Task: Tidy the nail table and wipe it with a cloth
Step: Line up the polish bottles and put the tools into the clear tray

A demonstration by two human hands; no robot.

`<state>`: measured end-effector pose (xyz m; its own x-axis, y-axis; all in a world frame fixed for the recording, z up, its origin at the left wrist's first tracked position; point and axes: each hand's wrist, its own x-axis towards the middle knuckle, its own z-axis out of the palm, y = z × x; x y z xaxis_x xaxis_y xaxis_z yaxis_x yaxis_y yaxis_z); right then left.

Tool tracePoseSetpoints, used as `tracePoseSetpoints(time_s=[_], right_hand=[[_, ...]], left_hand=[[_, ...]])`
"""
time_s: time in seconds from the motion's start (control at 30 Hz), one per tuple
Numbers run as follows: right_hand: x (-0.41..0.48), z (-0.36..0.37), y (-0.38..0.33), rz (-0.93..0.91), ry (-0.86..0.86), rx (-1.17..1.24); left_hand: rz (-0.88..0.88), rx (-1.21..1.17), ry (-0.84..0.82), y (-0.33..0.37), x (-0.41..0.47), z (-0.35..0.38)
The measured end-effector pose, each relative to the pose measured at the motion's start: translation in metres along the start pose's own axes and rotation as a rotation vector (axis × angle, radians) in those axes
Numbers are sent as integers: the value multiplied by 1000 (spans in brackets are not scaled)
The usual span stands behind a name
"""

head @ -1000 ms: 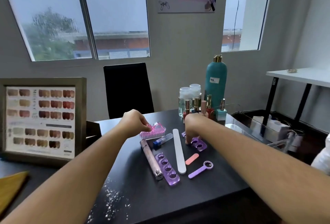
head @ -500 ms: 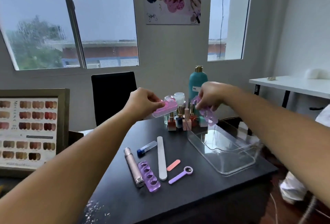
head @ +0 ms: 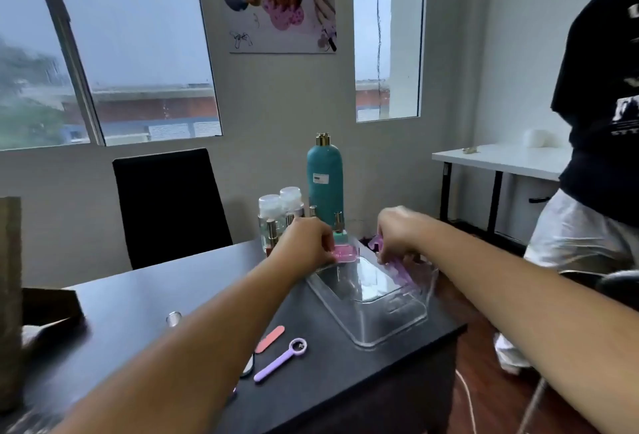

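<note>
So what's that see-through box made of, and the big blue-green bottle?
The see-through box looks like clear, glossy hard plastic: the table shows through and its rim glints. The blue-green bottle seems matte plastic, though I can't be sure.

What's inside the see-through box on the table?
The clear box looks bare at the bottom. The right hand holds a purple toe separator inside its right side; the left hand holds a pink brush at the far rim. The hands hide the far edge.
</note>
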<state>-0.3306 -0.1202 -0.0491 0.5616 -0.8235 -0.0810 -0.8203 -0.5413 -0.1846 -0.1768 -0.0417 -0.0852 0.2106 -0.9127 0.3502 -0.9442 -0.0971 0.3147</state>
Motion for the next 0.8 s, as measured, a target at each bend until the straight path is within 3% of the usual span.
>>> tracePoseSetpoints(time_s=[0.17,0.27,0.47,0.63,0.8], right_hand=[[-4,9,-11,-56,-94,-169],[-5,8,-13,-110,-38,-205],[-10,-2,-19,-178,129,-43],[-22,-10,-54,-342,72,85],[-36,9,-93,-474,-16,89]], left_hand=[[35,210,-123,-1,5,7],[48,217,-147,0,6,4],[67,172,-2,-4,-1,-31],[-16,151,93,-26,-30,-76],[-163,203,11,-60,-77,-86]])
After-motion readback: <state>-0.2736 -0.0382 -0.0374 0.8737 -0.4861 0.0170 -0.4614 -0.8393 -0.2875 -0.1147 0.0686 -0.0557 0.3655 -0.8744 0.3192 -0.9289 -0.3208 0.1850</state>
